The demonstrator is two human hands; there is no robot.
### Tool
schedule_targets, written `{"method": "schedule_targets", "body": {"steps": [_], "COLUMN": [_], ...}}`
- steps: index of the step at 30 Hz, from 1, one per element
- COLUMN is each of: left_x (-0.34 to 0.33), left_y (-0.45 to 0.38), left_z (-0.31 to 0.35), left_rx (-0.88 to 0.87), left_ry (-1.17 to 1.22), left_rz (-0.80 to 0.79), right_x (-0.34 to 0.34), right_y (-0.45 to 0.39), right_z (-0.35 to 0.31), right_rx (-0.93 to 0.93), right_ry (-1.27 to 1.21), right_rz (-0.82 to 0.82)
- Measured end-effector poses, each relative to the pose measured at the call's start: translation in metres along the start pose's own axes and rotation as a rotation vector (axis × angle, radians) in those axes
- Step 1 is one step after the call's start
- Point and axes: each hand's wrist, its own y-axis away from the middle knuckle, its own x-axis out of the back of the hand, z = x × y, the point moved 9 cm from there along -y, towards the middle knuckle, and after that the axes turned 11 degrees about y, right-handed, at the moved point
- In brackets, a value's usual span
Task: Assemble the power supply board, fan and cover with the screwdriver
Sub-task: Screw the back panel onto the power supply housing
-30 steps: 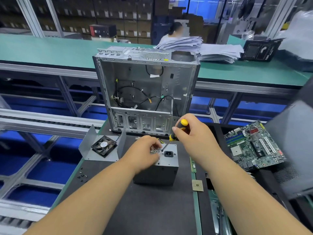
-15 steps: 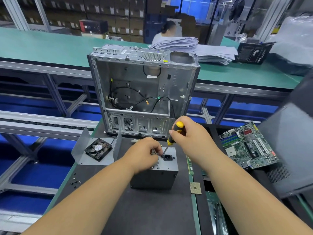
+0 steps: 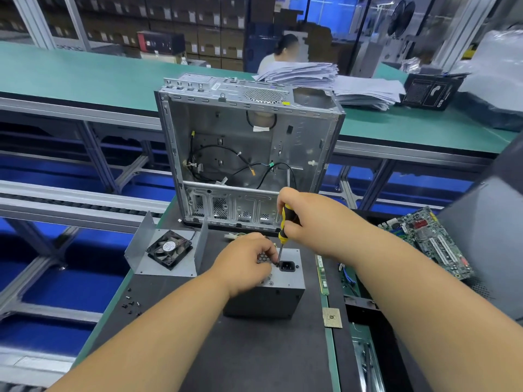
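right hand (image 3: 317,222) grips screwdriver (image 3: 284,226) | tip on power supply (image 3: 271,290) top | left hand (image 3: 246,263) rests there

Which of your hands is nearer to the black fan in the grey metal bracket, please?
Left. The left hand rests on the grey power supply box just right of the fan; the right hand is farther right.

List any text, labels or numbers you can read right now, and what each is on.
None can be read for sure.
Fan hub sticker: print too small.
Black box on far bench: white marks, upside down and blurred.
Case yellow sticker: too small.
Motherboard and memory stick labels: too small.
Power supply under the screwdriver: no print visible.
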Motion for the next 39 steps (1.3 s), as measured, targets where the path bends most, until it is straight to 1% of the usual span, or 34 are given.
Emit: {"method": "schedule_targets", "body": {"steps": [2,4,7,10,12,14,15,17,18,20,23,26,28,32,35,37,39], "left_x": [0.000,0.000,0.000,0.000,-0.001,0.000,0.000,0.000,0.000,0.000,0.000,0.000,0.000,0.000,0.000,0.000,0.000], "left_y": [0.000,-0.001,-0.002,-0.002,-0.002,-0.002,-0.002,-0.002,-0.002,-0.002,-0.002,-0.001,-0.001,-0.001,-0.002,-0.002,-0.002], "left_z": [-0.002,-0.003,-0.004,-0.005,-0.005,-0.004,-0.004,-0.004,-0.004,-0.003,-0.002,-0.004,-0.004,-0.005,-0.005,-0.006,-0.005], "left_rx": [0.013,0.015,0.014,0.022,0.020,0.014,0.009,0.008,0.010,0.009,0.006,0.006,0.008,0.016,0.022,0.026,0.024], "left_ry": [-0.001,-0.005,0.002,0.020,0.024,0.020,0.015,0.007,0.006,0.003,0.002,0.003,-0.009,-0.016,-0.015,-0.007,-0.009], "left_rz": [0.007,0.012,0.011,0.011,0.009,0.006,0.005,0.008,0.009,0.009,0.005,0.004,0.006,0.011,0.007,0.003,0.005], "right_x": [0.001,0.003,0.009,0.008,0.008,0.009,0.008,0.004,0.003,0.003,0.004,0.004,0.005,0.009,0.008,0.007,0.006], "right_y": [-0.002,-0.002,-0.006,-0.010,-0.011,-0.011,-0.011,-0.011,-0.011,-0.012,-0.012,-0.011,-0.010,-0.010,-0.010,-0.010,-0.009], "right_z": [0.001,0.004,0.009,0.012,0.013,0.013,0.012,0.008,0.005,0.001,0.003,0.007,0.006,0.010,0.011,0.009,0.006], "right_rx": [-0.002,-0.012,-0.033,-0.097,-0.147,-0.155,-0.135,-0.074,-0.050,-0.035,-0.060,-0.039,-0.007,-0.059,-0.085,-0.079,-0.049], "right_ry": [0.029,0.087,0.223,0.381,0.413,0.370,0.302,0.153,0.122,0.159,0.264,0.126,0.091,0.227,0.329,0.288,0.178], "right_rz": [-0.057,-0.081,-0.031,-0.023,0.016,0.070,0.087,0.086,0.083,0.096,0.120,0.074,0.062,0.112,0.101,0.099,0.076]}}
